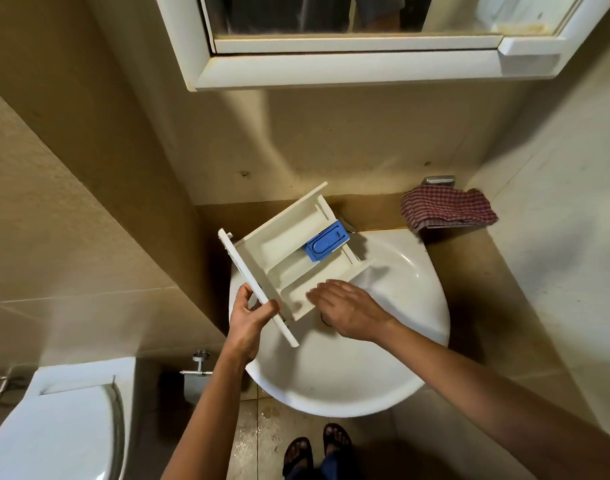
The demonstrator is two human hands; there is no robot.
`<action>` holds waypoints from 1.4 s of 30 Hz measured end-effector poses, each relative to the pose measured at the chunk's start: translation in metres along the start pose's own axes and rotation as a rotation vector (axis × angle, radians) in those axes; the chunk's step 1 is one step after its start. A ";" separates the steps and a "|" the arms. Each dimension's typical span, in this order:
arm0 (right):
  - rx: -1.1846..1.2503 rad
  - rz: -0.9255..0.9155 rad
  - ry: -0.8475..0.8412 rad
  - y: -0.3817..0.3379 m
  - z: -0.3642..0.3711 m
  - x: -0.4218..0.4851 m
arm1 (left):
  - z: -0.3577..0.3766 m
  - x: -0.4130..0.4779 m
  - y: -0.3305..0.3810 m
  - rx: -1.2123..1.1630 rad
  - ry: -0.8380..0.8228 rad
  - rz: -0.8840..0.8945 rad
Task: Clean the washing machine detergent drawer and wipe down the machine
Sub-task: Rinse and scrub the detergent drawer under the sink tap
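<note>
The detergent drawer (286, 251) is out of the machine and held tilted over the white sink (331, 393), its front panel toward the person. The left grip (250, 318) is closed round that front panel, thumb on one side and fingers on the other. The right grip (345, 308) lies flat and wide, its straight fingers resting in the nearest compartment and holding nothing. The blue insert (326, 241) sits in place in a farther compartment. The tap (347, 225) is mostly hidden behind the drawer. I see no water running, and I cannot tell whether the drawer is wet. I judge the job to be early: the drawer is at the basin, with its washing in hand or about to start. A red checked cloth (449, 207) lies bunched on the desk (470, 258) behind the sink, untouched. Refitting the drawer and wiping the machine, which is not in view, are left to do.
</note>
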State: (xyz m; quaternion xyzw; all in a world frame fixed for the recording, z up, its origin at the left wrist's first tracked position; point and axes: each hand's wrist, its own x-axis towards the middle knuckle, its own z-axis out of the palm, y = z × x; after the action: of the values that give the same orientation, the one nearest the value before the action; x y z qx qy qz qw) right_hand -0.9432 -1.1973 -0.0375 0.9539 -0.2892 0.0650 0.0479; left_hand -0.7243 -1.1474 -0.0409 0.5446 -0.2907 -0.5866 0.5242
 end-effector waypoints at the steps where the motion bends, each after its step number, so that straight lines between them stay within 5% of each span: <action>1: -0.028 0.079 0.047 -0.005 -0.002 0.007 | 0.003 0.000 0.000 -0.006 -0.001 -0.005; 6: -0.081 0.295 -0.070 -0.043 -0.015 0.026 | 0.017 -0.005 0.000 -0.142 0.001 -0.086; 12: 0.178 0.047 -0.216 -0.025 -0.030 0.021 | 0.004 -0.011 -0.005 -0.193 0.001 -0.157; 17: 0.256 0.059 0.138 -0.030 -0.029 0.024 | 0.015 -0.015 0.001 -0.138 -0.069 -0.167; 21: 0.014 0.054 -0.063 -0.039 -0.020 0.042 | 0.023 -0.016 0.005 -0.100 -0.098 -0.185; 32: 0.109 -0.151 -0.124 -0.012 -0.005 -0.014 | 0.016 -0.020 0.018 0.013 0.049 -0.134; 42: 0.139 0.201 0.032 -0.003 0.016 -0.027 | 0.012 -0.039 0.035 0.265 0.204 -0.049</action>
State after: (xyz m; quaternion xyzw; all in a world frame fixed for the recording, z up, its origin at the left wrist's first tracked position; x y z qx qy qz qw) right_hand -0.9625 -1.1818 -0.0574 0.9198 -0.3775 0.1046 -0.0204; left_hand -0.7307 -1.1235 0.0065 0.6727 -0.2973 -0.4974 0.4601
